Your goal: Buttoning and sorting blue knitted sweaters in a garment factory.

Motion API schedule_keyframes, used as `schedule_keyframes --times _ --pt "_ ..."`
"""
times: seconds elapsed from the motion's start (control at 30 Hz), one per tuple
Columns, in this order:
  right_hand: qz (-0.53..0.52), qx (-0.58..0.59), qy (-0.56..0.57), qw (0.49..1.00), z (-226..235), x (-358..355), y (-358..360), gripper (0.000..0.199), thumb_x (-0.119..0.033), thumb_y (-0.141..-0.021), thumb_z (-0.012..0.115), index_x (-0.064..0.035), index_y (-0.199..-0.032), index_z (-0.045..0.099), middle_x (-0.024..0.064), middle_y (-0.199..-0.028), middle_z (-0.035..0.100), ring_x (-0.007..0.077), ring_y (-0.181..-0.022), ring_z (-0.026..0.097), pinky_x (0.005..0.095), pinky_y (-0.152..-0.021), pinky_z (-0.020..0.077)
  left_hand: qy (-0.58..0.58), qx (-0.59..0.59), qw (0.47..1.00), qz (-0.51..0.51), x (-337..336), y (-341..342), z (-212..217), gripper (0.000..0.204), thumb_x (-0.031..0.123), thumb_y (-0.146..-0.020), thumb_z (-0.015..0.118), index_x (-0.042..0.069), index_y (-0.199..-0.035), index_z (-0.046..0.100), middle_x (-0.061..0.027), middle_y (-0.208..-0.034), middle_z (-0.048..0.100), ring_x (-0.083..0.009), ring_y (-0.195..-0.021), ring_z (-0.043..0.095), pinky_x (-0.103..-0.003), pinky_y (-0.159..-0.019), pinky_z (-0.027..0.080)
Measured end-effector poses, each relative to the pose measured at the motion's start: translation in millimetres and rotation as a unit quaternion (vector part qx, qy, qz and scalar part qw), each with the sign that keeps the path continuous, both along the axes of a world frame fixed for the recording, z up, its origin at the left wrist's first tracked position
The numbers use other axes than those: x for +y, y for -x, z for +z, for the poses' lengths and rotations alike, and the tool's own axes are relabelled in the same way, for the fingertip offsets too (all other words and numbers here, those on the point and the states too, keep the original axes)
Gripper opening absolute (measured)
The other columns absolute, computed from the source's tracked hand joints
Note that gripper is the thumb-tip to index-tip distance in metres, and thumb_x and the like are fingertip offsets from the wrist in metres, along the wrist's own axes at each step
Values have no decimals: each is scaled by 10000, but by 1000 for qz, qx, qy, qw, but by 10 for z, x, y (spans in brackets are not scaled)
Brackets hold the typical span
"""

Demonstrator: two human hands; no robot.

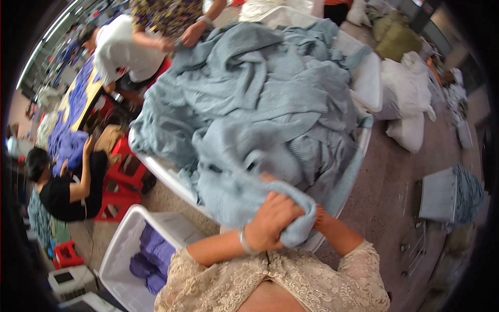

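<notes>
My left hand [273, 220] is closed on a fold of a light blue-grey knitted garment [228, 190], just in front of my chest. My right hand [318, 217] goes under the same garment, with a beaded band at its wrist. Cloth hides most of its fingers, and a small blurred patch of skin shows beyond the fold. The garment drapes forward onto a large heap of matching blue-grey knits [280, 99]. This heap fills a big white tub [171, 184] and rises above its rim.
A white bin [117, 249] with purple knits stands at my lower left. Across the heap, a person's hands [192, 34] touch the cloth. Two people sit left by a table of purple knits [78, 99], near red stools [117, 195]. White sacks [408, 88] and a wheeled cart [436, 195] are right.
</notes>
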State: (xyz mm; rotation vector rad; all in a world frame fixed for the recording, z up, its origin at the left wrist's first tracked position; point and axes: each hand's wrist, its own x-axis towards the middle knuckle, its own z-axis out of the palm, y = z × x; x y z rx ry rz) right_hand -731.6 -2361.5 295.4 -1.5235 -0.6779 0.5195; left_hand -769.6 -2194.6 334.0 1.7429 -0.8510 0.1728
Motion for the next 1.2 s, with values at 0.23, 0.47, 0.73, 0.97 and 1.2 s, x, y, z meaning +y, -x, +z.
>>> schedule_keyframes --times 0.23,0.47,0.73,0.97,1.2 --pt "184 -22 -15 983 -324 94 -320 581 -182 -721 757 -68 -1221 484 120 -1194 543 231 -1110 520 372 -956 399 -66 -15 982 175 251 60 29 559 62 -570 700 3 -1106 554 -174 -1045 555 -344 -956 529 -414 -852 405" --pt "-369 -418 343 756 1209 -977 -2501 314 -212 -900 528 -39 -1158 572 81 -993 667 155 -922 637 309 -822 505 -139 -62 951 270 312 -22 -17 505 99 -682 723 40 -1155 553 -185 -1199 509 -379 -1130 469 -462 -950 347" --pt "-419 -176 -142 879 1824 -1878 -3328 718 -210 -893 602 -105 -1457 171 109 -1210 549 273 -1091 541 395 -924 424 -262 84 943 188 289 35 -714 448 151 -718 707 77 -1131 552 -140 -1169 495 -344 -1175 417 -464 -963 294" --pt "-259 -287 408 827 -301 -1848 -2307 941 -181 -634 711 13 -1419 229 252 -1417 332 332 -1323 338 361 -1097 271 -400 114 893 171 578 191 -1500 442 246 -677 741 78 -1061 599 -157 -1141 520 -361 -1187 408 -493 -965 290" --pt "-407 -291 427 753 -964 -1742 -1902 312 -100 -781 527 -94 -1082 610 128 -1006 592 329 -1000 539 469 -864 420 -400 111 900 135 533 96 -1522 428 232 -669 743 76 -1037 590 -141 -1083 553 -347 -1135 446 -477 -929 310"
